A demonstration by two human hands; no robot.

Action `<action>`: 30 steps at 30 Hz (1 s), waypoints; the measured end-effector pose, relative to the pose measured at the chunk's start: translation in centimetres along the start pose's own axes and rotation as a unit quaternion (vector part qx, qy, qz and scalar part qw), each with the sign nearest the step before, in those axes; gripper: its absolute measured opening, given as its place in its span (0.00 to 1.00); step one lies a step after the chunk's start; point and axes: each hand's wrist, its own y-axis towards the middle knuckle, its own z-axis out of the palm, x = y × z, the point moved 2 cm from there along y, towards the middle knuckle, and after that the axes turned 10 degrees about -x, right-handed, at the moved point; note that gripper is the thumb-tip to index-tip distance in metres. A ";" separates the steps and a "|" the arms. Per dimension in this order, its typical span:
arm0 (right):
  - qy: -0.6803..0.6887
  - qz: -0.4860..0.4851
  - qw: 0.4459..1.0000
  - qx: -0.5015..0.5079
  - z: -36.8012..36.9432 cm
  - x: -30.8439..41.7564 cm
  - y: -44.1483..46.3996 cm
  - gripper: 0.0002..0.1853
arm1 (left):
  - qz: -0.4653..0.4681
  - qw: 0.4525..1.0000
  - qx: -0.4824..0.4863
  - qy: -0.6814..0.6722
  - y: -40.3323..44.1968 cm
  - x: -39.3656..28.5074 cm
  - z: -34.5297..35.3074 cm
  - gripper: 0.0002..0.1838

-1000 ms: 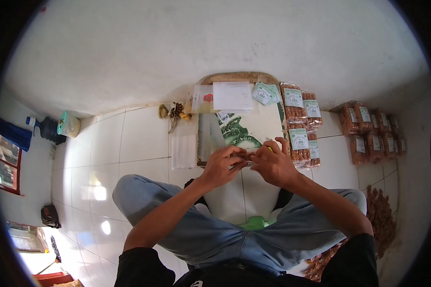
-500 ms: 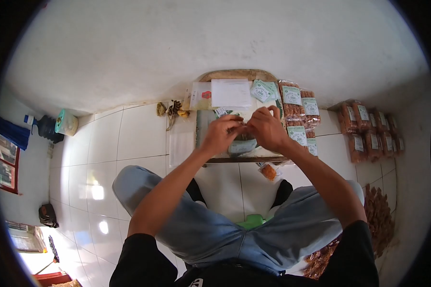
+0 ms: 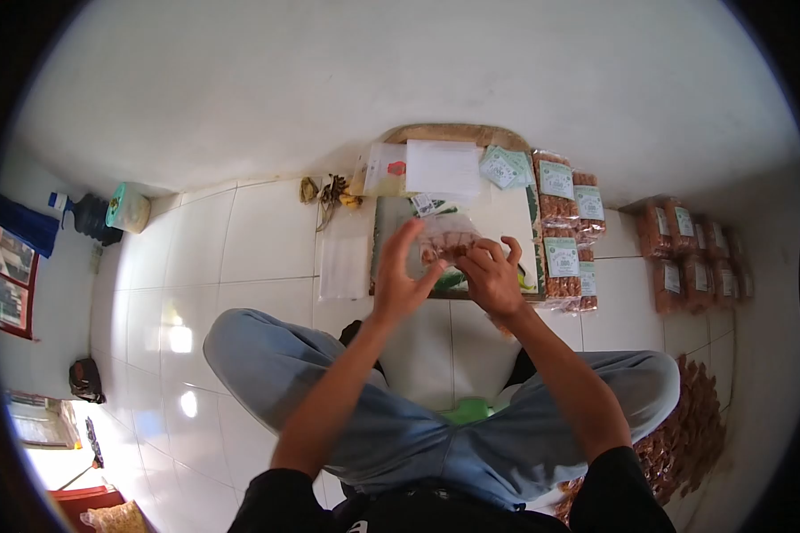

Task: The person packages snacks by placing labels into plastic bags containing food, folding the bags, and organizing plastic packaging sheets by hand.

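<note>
A clear plastic pack of brown snack pieces (image 3: pixel 450 242) is tilted above the low table (image 3: pixel 507 222), between my hands. My right hand (image 3: pixel 492 277) has its fingers curled on the lower right edge of the pack, gripping it. On the pack's left side is my left hand (image 3: pixel 402 271), thumb and fingers spread apart; the thumb tip is at the pack's lower edge. Beyond the pack lie green-and-white label cards (image 3: pixel 505 167), a white sheet of paper (image 3: pixel 442 167) and clear plastic bags (image 3: pixel 379 169).
Labelled snack packs (image 3: pixel 556 182) are stacked at the table's right edge, with more packs (image 3: pixel 684 231) on the floor by the right wall. Loose brown pieces (image 3: pixel 698 409) lie near my right knee. Bananas (image 3: pixel 350 202) sit left of the table. A water jug (image 3: pixel 93 218) stands far left.
The pack has turned from label side showing to brown contents showing. My hands, earlier pinched together above it, have separated; the left has spread its fingers. The view has shifted slightly.
</note>
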 end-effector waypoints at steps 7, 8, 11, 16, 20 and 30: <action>-0.017 -0.039 0.999 0.021 1.6 1.0 -6.2 0.09 | -0.732 0.586 -0.082 -0.337 -9.4 0.0 3.2 0.22; -0.018 -0.036 0.999 0.031 1.7 1.1 -6.8 0.10 | -0.719 0.565 -0.039 -0.403 -10.5 0.4 4.1 0.24; -0.025 -0.038 0.998 0.051 2.2 0.3 -8.6 0.11 | -0.706 0.574 -0.043 -0.412 -10.6 0.7 5.2 0.25; -0.037 -0.038 0.996 0.065 2.2 0.2 -9.3 0.12 | -0.721 0.601 -0.069 -0.338 -10.5 -0.4 5.7 0.24; -0.038 -0.049 0.995 0.075 2.2 0.0 -9.7 0.11 | -0.726 0.601 -0.073 -0.326 -11.0 -0.3 6.3 0.22; -0.018 -0.094 0.988 0.119 1.4 -0.3 -10.4 0.18 | -0.718 0.624 -0.085 -0.298 -12.6 -0.2 8.1 0.09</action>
